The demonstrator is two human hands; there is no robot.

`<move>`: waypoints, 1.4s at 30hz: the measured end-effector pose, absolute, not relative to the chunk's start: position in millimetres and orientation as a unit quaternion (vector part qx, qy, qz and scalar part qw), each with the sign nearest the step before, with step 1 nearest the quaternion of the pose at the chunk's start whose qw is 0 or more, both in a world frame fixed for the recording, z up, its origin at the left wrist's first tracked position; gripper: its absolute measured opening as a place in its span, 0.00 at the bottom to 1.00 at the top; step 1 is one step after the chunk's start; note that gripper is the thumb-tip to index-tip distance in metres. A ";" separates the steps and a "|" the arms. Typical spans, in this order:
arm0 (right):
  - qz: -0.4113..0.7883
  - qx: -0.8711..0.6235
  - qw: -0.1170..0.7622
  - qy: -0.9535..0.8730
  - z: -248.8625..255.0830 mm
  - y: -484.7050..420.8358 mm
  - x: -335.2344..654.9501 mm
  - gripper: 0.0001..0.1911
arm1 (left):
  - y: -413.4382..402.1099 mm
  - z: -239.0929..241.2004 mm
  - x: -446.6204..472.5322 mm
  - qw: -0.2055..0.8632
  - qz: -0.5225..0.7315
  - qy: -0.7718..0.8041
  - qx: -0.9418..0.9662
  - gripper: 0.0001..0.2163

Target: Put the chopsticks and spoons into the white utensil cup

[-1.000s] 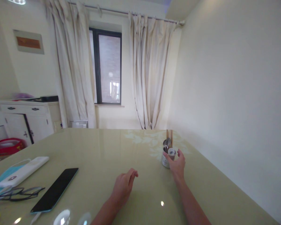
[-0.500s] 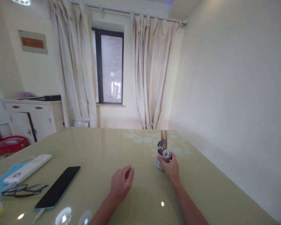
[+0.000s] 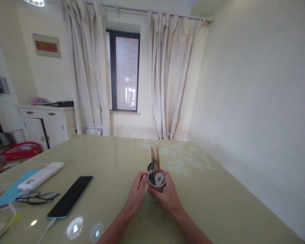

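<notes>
A grey utensil holder (image 3: 154,196) with small holes in its side stands between my hands. It holds wooden chopsticks (image 3: 158,157), metal spoons (image 3: 150,167) and a white piece with a blue mark (image 3: 159,179), perhaps a ceramic spoon. My right hand (image 3: 169,194) wraps round the right side, its thumb across the front. At the left rim is my left hand (image 3: 136,190), fingers and thumb closed against the holder; its fingertips are partly hidden behind it.
On the left of the glossy table (image 3: 112,159) lie a black phone (image 3: 70,196) with a cable, eyeglasses (image 3: 37,197), a white power strip or power bank (image 3: 42,175) and a blue face mask (image 3: 16,189). A wall (image 3: 254,101) borders the right side.
My right hand has brought the utensil holder left and nearer to me. My left hand has moved up to the holder's left side. The view has turned slightly left.
</notes>
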State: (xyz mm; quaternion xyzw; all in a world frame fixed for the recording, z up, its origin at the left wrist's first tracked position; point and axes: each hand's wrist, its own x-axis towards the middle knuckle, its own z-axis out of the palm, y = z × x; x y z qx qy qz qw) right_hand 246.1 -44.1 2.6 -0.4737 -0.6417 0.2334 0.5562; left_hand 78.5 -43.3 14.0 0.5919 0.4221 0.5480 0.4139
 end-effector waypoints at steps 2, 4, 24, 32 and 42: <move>0.217 -0.466 0.548 -0.660 3.3 -47.2 244.9 0.43 | -43.1 12.8 79.3 0.432 0.541 0.408 0.595 0.26; 0.207 -0.455 0.539 -0.678 6.6 -50.1 246.1 0.43 | -42.1 12.0 78.4 0.441 0.538 0.406 0.593 0.26; 0.195 -0.382 0.548 -0.718 28.9 -55.3 265.4 0.35 | -48.3 16.3 59.5 0.498 0.427 0.334 0.677 0.25; 0.143 -0.351 0.633 -0.675 36.6 -60.8 266.3 0.25 | -32.9 18.6 61.4 0.548 0.508 0.319 0.583 0.28; 0.196 -0.350 0.586 -0.704 39.3 -70.5 250.2 0.29 | 12.3 87.1 87.1 0.691 0.437 0.260 0.513 0.27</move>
